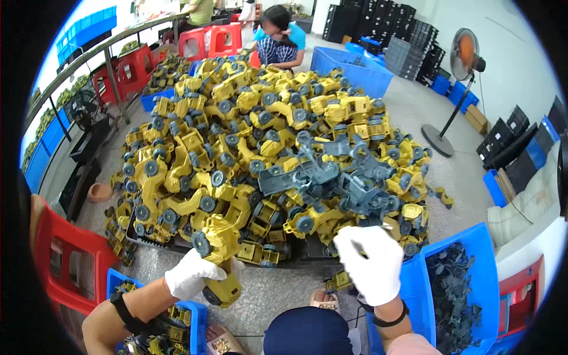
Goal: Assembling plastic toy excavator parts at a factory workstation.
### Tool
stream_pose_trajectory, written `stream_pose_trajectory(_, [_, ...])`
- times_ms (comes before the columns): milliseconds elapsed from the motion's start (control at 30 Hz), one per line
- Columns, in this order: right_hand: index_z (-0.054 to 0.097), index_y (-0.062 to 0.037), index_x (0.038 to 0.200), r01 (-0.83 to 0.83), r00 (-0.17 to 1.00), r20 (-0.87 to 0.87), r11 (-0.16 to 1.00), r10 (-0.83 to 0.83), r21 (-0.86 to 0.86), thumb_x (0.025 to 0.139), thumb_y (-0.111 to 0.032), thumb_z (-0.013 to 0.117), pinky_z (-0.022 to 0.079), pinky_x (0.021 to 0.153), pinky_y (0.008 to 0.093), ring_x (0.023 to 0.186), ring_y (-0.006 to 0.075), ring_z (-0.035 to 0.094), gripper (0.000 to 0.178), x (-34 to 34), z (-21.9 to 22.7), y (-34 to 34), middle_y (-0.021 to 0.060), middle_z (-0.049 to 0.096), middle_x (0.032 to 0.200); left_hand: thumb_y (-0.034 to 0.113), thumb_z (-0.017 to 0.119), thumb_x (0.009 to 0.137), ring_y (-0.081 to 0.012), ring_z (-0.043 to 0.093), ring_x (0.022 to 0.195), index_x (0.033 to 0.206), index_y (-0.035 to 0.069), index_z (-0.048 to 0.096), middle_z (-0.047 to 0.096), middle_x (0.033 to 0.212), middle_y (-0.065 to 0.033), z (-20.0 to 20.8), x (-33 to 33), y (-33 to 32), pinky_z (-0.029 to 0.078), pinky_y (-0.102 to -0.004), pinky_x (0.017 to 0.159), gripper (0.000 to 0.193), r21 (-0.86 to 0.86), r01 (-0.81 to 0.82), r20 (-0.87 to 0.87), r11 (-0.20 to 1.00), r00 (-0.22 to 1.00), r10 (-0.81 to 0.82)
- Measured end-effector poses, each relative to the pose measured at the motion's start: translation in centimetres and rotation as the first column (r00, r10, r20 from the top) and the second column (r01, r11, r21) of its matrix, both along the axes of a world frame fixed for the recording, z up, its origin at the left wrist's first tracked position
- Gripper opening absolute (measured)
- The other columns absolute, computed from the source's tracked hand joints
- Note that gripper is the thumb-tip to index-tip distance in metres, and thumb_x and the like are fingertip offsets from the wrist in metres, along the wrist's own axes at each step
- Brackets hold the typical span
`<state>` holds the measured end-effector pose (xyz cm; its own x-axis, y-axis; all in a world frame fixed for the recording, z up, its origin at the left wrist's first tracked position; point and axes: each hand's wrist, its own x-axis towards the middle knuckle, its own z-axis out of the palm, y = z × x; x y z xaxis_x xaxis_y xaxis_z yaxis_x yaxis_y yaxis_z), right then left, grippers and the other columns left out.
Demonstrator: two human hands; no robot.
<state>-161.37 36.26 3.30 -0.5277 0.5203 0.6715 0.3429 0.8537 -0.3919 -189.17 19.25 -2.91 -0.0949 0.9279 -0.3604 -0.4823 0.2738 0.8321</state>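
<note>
My white-gloved left hand (198, 273) is closed around a yellow toy construction vehicle (222, 248) with dark grey wheels, holding it upright at the near side of a pile. My right hand (370, 263), also gloved in white, hovers to the right with its fingers curled together. Whatever it may pinch is hidden or too small to name. In front of both hands rises a big heap of similar yellow toy vehicles (189, 148). Loose dark grey plastic toy parts (355, 177) lie on top of the heap, just beyond my right hand.
To my right stands a blue bin (485, 284) of small dark parts (452, 296). By my left forearm is a blue crate (198, 322) of yellow toys, beside a red stool (71, 260). Another person (281, 38) sits beyond the heap. A standing fan (464, 56) is at right.
</note>
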Motion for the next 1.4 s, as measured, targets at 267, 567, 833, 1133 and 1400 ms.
stream_pose_trajectory(267, [0.069,-0.0087,0.096,0.356,0.927,0.048,0.914,-0.371,0.197,0.073,-0.023,0.08,0.043,0.094,0.0446,0.105,0.0318,0.057,0.03,1.3,-4.3,8.1,0.0122,0.064,0.109,-0.004,0.068,0.067,-0.0289,0.058,0.114,0.137,0.008,0.043,0.06,0.123,-0.0138,0.0,5.2,2.5,0.044,-0.0462,0.103,0.075,0.135,-0.049,0.191,0.99,0.981,0.022])
stream_pose_trajectory(567, [0.064,0.0011,0.1,-0.059,0.903,-0.42,0.942,-0.091,-0.329,0.088,-0.007,0.066,0.047,0.073,0.0272,0.08,0.0109,0.058,0.015,0.7,-1.3,9.3,0.0053,0.065,0.09,-0.002,0.073,0.068,-0.0258,0.058,0.113,0.127,0.01,0.05,0.061,0.121,-0.0089,-0.1,7.6,2.1,0.044,-0.0428,0.102,0.065,0.18,-0.131,0.178,0.975,0.979,0.098])
stream_pose_trajectory(833, [0.06,-0.0004,0.1,-0.293,0.949,-0.246,0.266,0.198,-0.918,0.086,-0.015,0.066,0.043,0.059,0.0232,0.066,0.0068,0.054,0.021,2.2,0.2,-0.6,0.0016,0.063,0.079,0.0,0.077,0.07,-0.0151,0.057,0.111,0.127,0.009,0.054,0.063,0.119,-0.0012,0.5,8.9,3.1,0.046,-0.0345,0.098,0.063,0.242,-0.136,0.009,0.961,0.99,0.138])
stream_pose_trajectory(1133, [0.063,0.0021,0.103,-0.326,0.912,-0.147,0.459,0.382,-0.826,0.075,-0.029,0.085,0.051,0.062,0.025,0.068,0.0064,0.06,0.047,-0.9,-1.0,-3.0,0.006,0.069,0.081,0.003,0.08,0.074,-0.0155,0.054,0.115,0.134,0.012,0.036,0.056,0.125,-0.0025,0.1,8.2,2.1,0.046,-0.032,0.098,0.075,0.325,-0.06,-0.284,0.944,0.946,0.158])
stream_pose_trajectory(1400, [0.063,0.0004,0.106,-0.308,0.91,-0.052,0.587,0.411,-0.749,0.076,-0.033,0.083,0.054,0.068,0.0288,0.072,0.0117,0.066,0.049,-1.3,0.4,-3.9,0.0105,0.071,0.084,0.04,0.052,0.1,-0.0178,0.059,0.109,0.123,0.012,0.052,0.06,0.122,-0.0025,-3.0,7.5,2.7,0.049,-0.031,0.096,0.036,0.476,0.089,-0.573,0.875,0.786,0.232])
